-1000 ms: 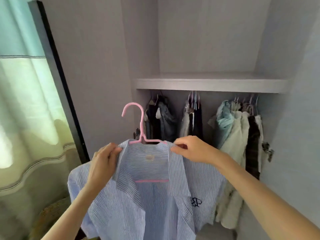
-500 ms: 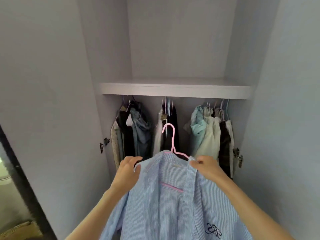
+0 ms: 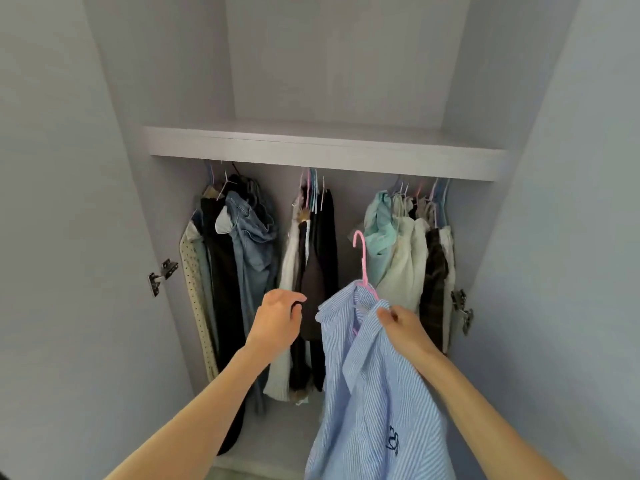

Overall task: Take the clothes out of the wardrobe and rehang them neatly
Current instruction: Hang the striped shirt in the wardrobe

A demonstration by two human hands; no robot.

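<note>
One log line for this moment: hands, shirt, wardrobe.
right hand: grips striped shirt on pink hanger | left hand: free, holds nothing | shirt: not yet on rail, between middle and right clothes groups

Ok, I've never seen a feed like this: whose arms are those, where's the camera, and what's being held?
There is one view, from a camera worn on a person's head, looking forward and down into an open wardrobe. The arms are that person's own hands. The right hand grips a blue striped shirt at the collar; the shirt sits on a pink hanger. The left hand holds nothing and reaches toward the dark clothes hanging in the middle. More clothes hang in bunches left and right.
</note>
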